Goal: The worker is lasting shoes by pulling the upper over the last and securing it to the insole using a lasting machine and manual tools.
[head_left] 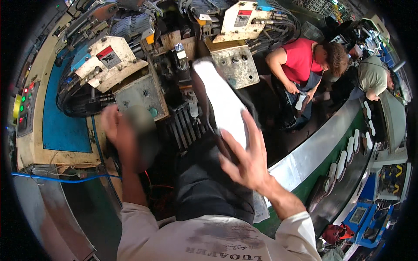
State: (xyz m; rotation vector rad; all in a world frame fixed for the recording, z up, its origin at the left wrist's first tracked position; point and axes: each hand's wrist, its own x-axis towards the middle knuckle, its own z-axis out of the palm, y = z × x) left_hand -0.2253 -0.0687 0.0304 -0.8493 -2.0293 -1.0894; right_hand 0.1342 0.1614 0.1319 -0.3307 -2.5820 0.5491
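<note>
Dark shoe with a flat white sole is held sole outward over the lap, gripped near its lower end by the right hand. Blurred left hand is set well apart, its grip unclear, beside a blurred dark object. Slatted metal grate is partly blocked by the shoe. Grey metal box with knobs is seen behind the left hand; curved green-and-black conveyor is lined with white-soled shoes at right.

Lens: wide fisheye — black corners, straight edges bowing at the rim. Exposure: uneven; white sole burns nearly featureless, metal conveyor edge glares. Shadow: deep beneath the machine. Blur: left hand smears, right hand reads crisper. Glow: red and green panel lamps — small, saturated
</note>
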